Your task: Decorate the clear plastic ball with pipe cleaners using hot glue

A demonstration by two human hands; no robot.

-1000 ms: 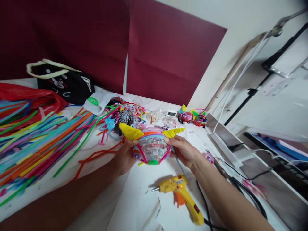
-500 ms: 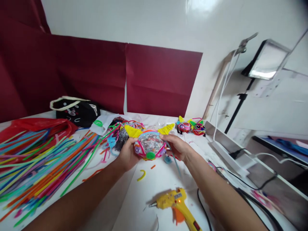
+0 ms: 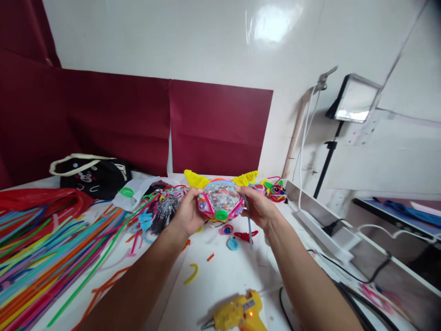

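Note:
Between my two hands is a pipe-cleaner mask [image 3: 220, 198], shaped like an animal face with two yellow ears, a grey shiny middle and a green round piece at its lower edge. My left hand [image 3: 189, 212] grips its left side and my right hand [image 3: 257, 207] its right side. A grey-blue pipe cleaner [image 3: 249, 230] hangs down by my right fingers. On the table below lie a light blue coil [image 3: 232, 244], a pink coil with a dark centre [image 3: 227, 230] and a red piece [image 3: 246, 236].
A yellow glue gun [image 3: 237, 314], its light on, lies at the front. Many loose pipe cleaners [image 3: 65, 257] spread over the left side. Behind them is a black bag [image 3: 91, 177]. A finished-looking colourful piece [image 3: 276, 190] lies at the back right, near a power strip [image 3: 324, 234].
The view has tilted upward and shifted right. Both hands still hold the mask, now raised and farther from the glue gun, so the coils beneath it show more fully.

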